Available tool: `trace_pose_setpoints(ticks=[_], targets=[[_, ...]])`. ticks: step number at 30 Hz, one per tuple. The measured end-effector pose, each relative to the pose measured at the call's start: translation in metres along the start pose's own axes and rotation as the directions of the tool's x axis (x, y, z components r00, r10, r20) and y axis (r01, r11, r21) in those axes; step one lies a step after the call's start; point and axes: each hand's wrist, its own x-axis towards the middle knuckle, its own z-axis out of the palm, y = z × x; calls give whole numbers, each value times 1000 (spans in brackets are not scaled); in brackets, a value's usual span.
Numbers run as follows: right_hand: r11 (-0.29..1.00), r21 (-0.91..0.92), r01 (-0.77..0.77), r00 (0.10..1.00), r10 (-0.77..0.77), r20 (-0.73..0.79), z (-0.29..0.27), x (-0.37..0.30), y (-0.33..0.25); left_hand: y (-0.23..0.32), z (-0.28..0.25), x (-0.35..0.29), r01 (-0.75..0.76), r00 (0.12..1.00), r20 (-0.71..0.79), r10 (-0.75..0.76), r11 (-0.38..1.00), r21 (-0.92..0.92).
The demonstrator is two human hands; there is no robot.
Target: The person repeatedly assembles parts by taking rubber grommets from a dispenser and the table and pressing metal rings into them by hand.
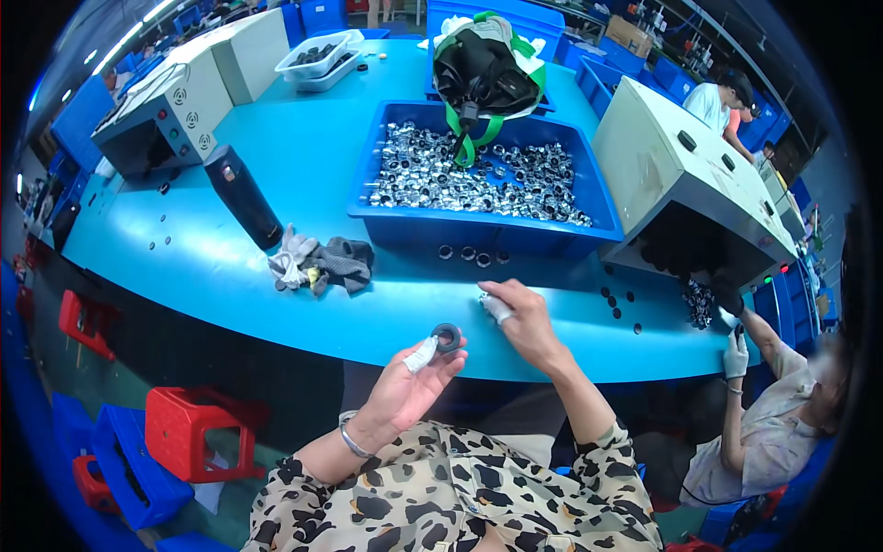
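A black ring [447, 338] is gripped between the thumb and fingers of my left hand [409, 391], palm up, just over the table's front edge. White wrapping covers that thumb. My right hand [526, 322] is a little farther forward and to the right, its fingers closed in a pinch. Something small and pale shows at its fingertips, too small to name, and white wrapping is on that hand too. Beyond it, several shiny metal rings [468, 253] lie in a short row before a blue bin [487, 230] full of similar silver rings.
A dark bottle [243, 198] and grey gloves [340, 264] lie left of the bin. White machines [175, 110] flank the table, and a bag [487, 69] rests over the bin's far side. At right, a co-worker's gloved hand [736, 354] works near black pieces [611, 302].
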Motion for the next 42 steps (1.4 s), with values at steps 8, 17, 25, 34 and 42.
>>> trace_pose_setpoints(ticks=[8,17,25,34,42], targets=[[953,303,5,999,-21,50,-17,-25,-27,-21,22,30,3,999,-48,8,977,212],[993,47,109,994,-108,-25,-28,-42,-32,-37,21,45,-12,998,-60,26,976,218],[974,-54,219,974,-222,-46,-16,-41,-34,-30,19,44,-34,989,-118,91,908,418],[870,453,-196,981,173,92,-32,-49,-24,-38,30,57,-194,976,-6,220,873,448],[836,533,-130,987,160,-9,-49,-47,-31,-47,46,68,-491,849,254,464,514,703]])
